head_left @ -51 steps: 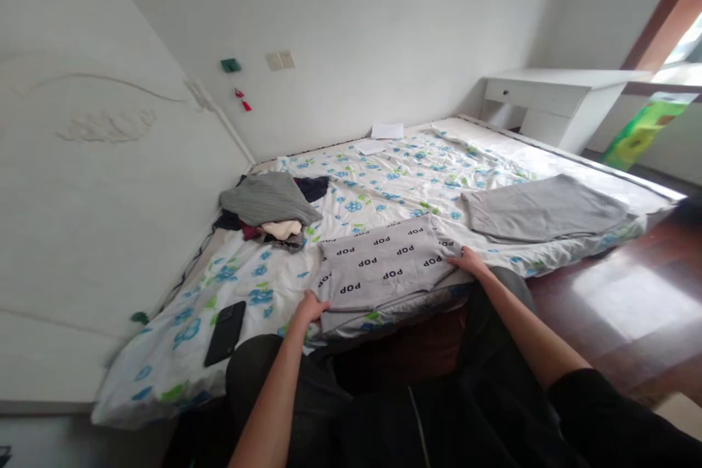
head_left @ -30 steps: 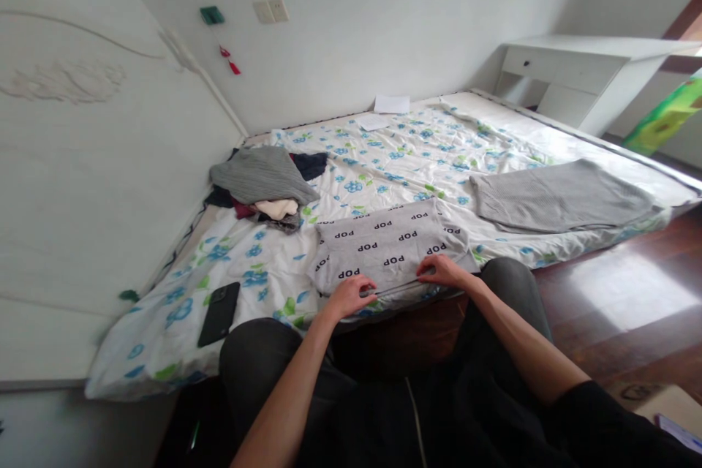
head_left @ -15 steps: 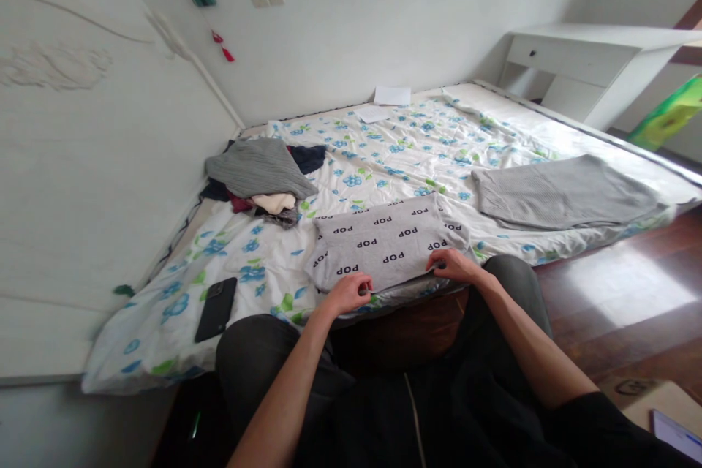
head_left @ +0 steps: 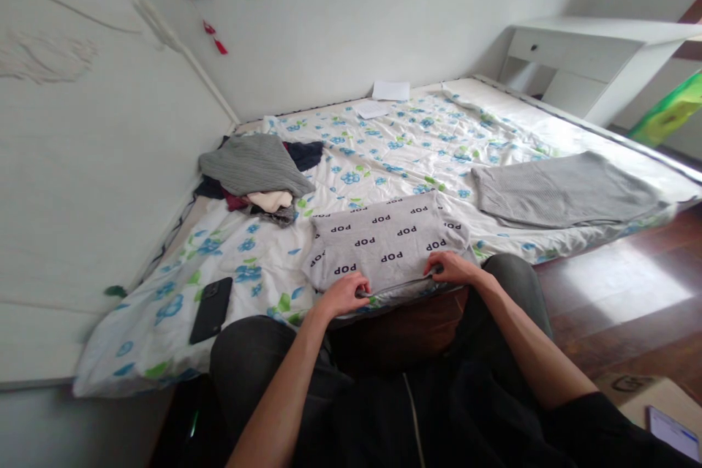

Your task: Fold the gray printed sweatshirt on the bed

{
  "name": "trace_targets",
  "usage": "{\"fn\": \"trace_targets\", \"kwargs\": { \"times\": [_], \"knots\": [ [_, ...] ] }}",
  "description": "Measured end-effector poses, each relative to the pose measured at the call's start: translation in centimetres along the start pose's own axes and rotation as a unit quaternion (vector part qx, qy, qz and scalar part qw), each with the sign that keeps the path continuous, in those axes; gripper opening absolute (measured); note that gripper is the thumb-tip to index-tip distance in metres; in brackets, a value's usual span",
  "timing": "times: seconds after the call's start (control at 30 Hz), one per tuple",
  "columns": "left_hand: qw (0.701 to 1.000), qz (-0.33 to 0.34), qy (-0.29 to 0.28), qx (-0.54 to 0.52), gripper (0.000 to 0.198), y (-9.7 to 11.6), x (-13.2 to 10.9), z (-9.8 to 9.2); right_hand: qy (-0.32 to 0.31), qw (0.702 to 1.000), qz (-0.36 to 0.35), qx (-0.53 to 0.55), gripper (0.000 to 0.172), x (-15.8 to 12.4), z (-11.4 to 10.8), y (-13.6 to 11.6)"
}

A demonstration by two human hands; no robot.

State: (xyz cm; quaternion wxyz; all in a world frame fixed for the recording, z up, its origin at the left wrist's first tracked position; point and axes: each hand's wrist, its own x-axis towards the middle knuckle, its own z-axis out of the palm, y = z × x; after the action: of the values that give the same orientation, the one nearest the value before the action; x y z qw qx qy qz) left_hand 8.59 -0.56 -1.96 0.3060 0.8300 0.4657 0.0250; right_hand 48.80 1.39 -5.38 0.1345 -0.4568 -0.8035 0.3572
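Note:
A grey garment printed with "POP" [head_left: 384,245] lies flat at the near edge of a bed covered by a white sheet with blue flowers [head_left: 384,139]. My left hand [head_left: 345,292] pinches the garment's near hem on the left side. My right hand [head_left: 450,267] grips the same hem on the right side, fingers curled over the cloth. Both forearms reach forward from my lap.
A folded grey knit [head_left: 559,190] lies to the right on the bed. A heap of mixed clothes [head_left: 255,179] sits near the headboard. A black phone [head_left: 211,307] rests at the left, papers [head_left: 390,91] by the far wall, a white desk [head_left: 581,58] beyond.
Both hands slid from the garment's outer corners inward to the near hem and closed on it. The view tilted down slightly.

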Motion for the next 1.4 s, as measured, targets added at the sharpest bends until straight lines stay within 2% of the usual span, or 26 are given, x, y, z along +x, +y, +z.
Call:
{"fn": "trace_targets", "kwargs": {
  "times": [0.13,0.27,0.37,0.43,0.53,0.6,0.7,0.77,0.83,0.9,0.97,1.0,1.07,1.23,1.3,1.4],
  "knots": [
    [1.0,-0.007,-0.009,-0.002,0.012,0.1,0.2,0.4,-0.007,0.999,0.008,0.033,0.011,0.1,-0.1,0.4],
    [1.0,0.006,-0.002,-0.004,0.005,0.4,0.2,-0.3,-0.012,0.999,0.007,0.052,0.011,0.2,0.0,0.9],
    [0.999,0.011,0.048,-0.007,0.007,0.4,-0.1,-1.1,-0.013,0.998,0.007,0.058,0.011,0.3,0.0,1.0],
    [0.998,0.014,0.057,-0.008,0.007,0.2,-0.4,-1.2,-0.016,0.998,0.008,0.059,0.011,0.3,0.0,1.0],
    [1.0,0.01,0.0,-0.019,0.006,-0.4,-0.2,-0.9,-0.023,0.998,0.018,0.053,0.018,0.4,0.1,0.8],
    [0.998,-0.004,-0.04,-0.041,0.017,-1.1,0.5,-0.9,-0.017,0.998,0.041,0.041,0.027,0.6,0.3,0.6],
    [0.988,-0.032,-0.127,-0.079,0.041,-2.8,2.2,-2.2,-0.002,0.997,0.08,0.011,0.038,1.1,0.8,0.2],
    [0.984,-0.057,-0.155,-0.073,0.047,-4.3,3.4,-3.6,0.009,0.996,0.091,-0.004,0.042,1.4,1.3,0.0],
    [0.991,-0.084,-0.099,-0.026,0.043,-5.9,4.6,-5.1,0.024,0.995,0.096,-0.014,0.043,1.7,1.8,-0.2],
    [0.995,-0.095,0.007,0.037,0.032,-7.4,5.6,-6.3,0.039,0.994,0.103,-0.024,0.042,1.9,2.1,-0.4],
    [0.986,-0.095,0.099,0.091,0.031,-8.8,6.4,-7.3,0.052,0.991,0.117,-0.038,0.042,2.1,2.5,-0.6],
    [0.982,-0.094,0.122,0.11,0.037,-9.5,6.9,-7.7,0.059,0.989,0.126,-0.048,0.042,2.2,2.7,-0.7],
    [0.975,-0.106,0.135,0.141,0.057,-10.7,7.6,-8.5,0.071,0.984,0.145,-0.07,0.044,2.6,3.1,-0.9],
    [0.963,-0.183,0.052,0.193,0.11,-13.4,9.4,-10.4,0.095,0.974,0.183,-0.097,0.045,3.3,3.9,-1.1],
    [0.959,-0.203,0.019,0.199,0.122,-14.0,9.9,-10.8,0.094,0.972,0.193,-0.096,0.043,3.5,3.8,-0.9],
    [0.954,-0.224,-0.003,0.198,0.125,-14.2,10.5,-10.9,0.085,0.972,0.202,-0.089,0.039,4.7,3.5,-0.9]
  ]
}}
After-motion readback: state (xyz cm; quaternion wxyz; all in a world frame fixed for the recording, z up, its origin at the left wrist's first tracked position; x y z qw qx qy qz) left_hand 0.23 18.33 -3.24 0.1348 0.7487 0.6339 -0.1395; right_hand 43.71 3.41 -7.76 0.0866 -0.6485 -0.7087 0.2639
